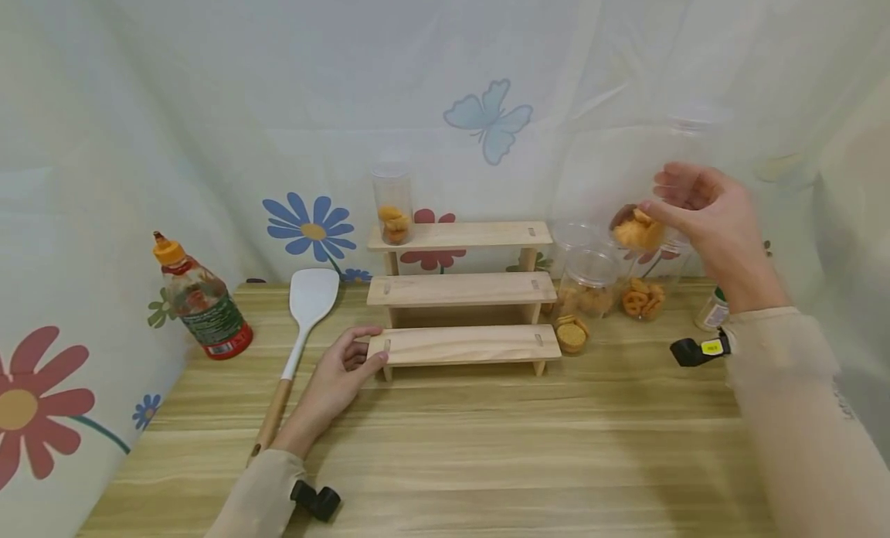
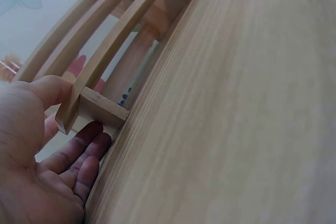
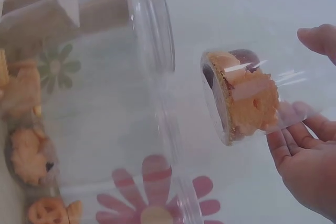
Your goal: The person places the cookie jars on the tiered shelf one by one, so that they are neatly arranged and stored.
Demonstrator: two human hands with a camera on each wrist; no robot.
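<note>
My left hand (image 1: 342,372) grips the left end of the lowest step of a three-tier wooden shelf (image 1: 462,345). In the left wrist view the thumb lies against that step's end, with the other fingers near the shelf's leg (image 2: 102,109). Raised at the right, my right hand (image 1: 716,221) holds a clear jar (image 3: 241,98) with cookies in its bottom. This jar is tilted and hangs above other clear jars, one with pretzel-shaped snacks (image 1: 643,298) and another with round crackers (image 1: 572,335). A clear jar (image 1: 393,206) with a few snacks stands at the top step's left end.
Left of the shelf lie a white spatula (image 1: 313,294) with a wooden handle and, further left, a red sauce bottle (image 1: 208,310) with an orange cap. A small green-capped bottle (image 1: 712,310) stands behind the right forearm. A flowered curtain (image 1: 348,74) hangs behind the wooden table (image 1: 487,453).
</note>
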